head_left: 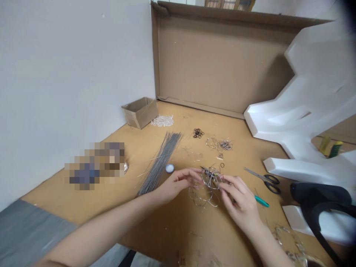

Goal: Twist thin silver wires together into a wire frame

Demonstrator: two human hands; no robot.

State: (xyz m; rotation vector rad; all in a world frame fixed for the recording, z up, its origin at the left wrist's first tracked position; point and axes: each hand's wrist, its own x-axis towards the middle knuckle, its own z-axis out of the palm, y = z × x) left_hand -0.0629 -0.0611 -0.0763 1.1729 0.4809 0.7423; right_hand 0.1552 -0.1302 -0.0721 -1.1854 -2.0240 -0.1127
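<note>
A tangled ball of silvery wire [211, 178] is between my two hands, just above the table. My left hand [179, 182] pinches its left side with curled fingers. From the right, my right hand [241, 200] closes its fingertips on the same wire ball. A dark pointed tip shows at the ball's upper left; I cannot make out what tool it belongs to. Behind my right hand a teal handle [261, 201] sticks out; whether the hand holds it is hidden. Loose looped wires [201, 196] lie under the ball.
Left of my hands lies a bundle of straight grey wires [160, 163], with a small white-blue cap [169, 168] beside it. Farther back are a cardboard box [141, 113], clear beads [162, 120], black rings [198, 133] and a wire piece [226, 144]. Scissors [264, 178] and white foam [278, 144] are at right.
</note>
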